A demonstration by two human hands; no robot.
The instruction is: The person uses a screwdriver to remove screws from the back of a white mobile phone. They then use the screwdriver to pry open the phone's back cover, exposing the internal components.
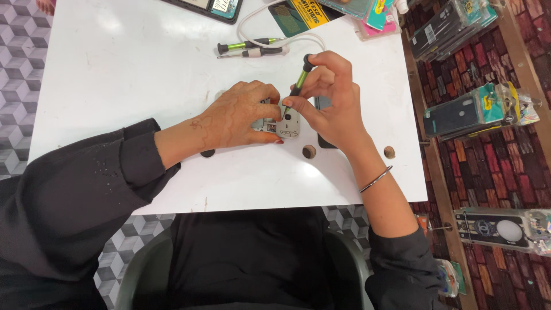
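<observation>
Left hand: curled over the phone part, pinning it to the white table.
Right hand: pinching a screwdriver (green shaft), tip down on the part.
Behind: two spare screwdrivers, well apart from the hands.

Black sleeves, one bangle, henna on show.
Loose black sleeves cover both forearms, cuffs pushed back from the white table. A thin metal bangle rings the right wrist; a dark henna-like tracery marks the back of the left hand; nails painted red.
</observation>
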